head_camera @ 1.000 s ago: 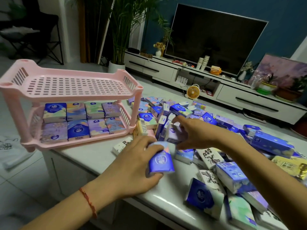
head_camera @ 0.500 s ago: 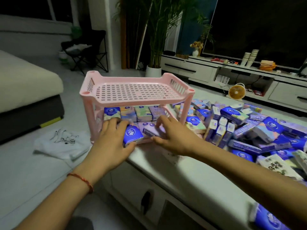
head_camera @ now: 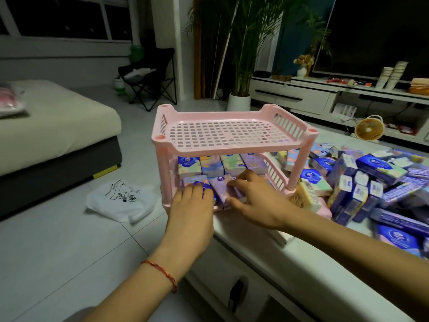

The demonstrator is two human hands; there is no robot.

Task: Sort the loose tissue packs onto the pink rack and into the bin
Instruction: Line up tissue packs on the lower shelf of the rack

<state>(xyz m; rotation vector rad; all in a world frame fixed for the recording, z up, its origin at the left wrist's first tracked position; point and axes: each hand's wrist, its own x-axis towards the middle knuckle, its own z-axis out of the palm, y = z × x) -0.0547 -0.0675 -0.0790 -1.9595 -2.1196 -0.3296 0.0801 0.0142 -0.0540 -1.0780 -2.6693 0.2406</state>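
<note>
The pink two-tier rack (head_camera: 232,147) stands at the left end of the white table (head_camera: 290,256). Its top tier is bare; its lower tier holds rows of tissue packs (head_camera: 210,166). My left hand (head_camera: 191,210) is at the lower tier's front edge, fingers closed over a blue tissue pack (head_camera: 204,185) resting on the packs there. My right hand (head_camera: 253,201) lies beside it, fingers spread on a lilac tissue pack (head_camera: 221,189) in the front row. A heap of loose tissue packs (head_camera: 362,180) covers the table to the right of the rack.
A white plastic bag (head_camera: 120,201) lies on the tiled floor left of the table. A sofa (head_camera: 53,126) is at the far left. A potted palm (head_camera: 239,101), a low TV cabinet (head_camera: 325,96) and a small orange fan (head_camera: 369,131) stand behind.
Both hands left the loose heap and came to the rack's lower tier, the left carrying the blue pack and the right a lilac one. My view swung left.
</note>
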